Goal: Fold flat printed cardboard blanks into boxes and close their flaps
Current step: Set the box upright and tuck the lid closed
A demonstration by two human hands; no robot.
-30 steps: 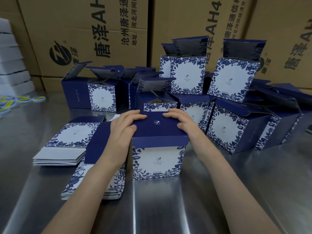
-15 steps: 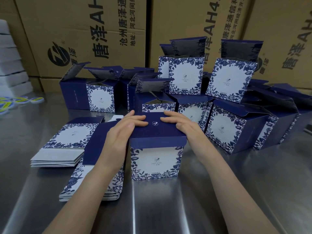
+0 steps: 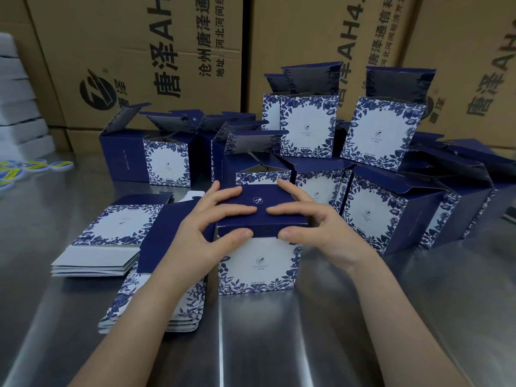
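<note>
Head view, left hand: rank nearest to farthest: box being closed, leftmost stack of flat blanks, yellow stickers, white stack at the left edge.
1. box being closed: held by the left hand, in contact.
2. leftmost stack of flat blanks: on the table to the hand's left.
3. yellow stickers: far left, farther back.
4. white stack: left edge, behind the stickers.
</note>
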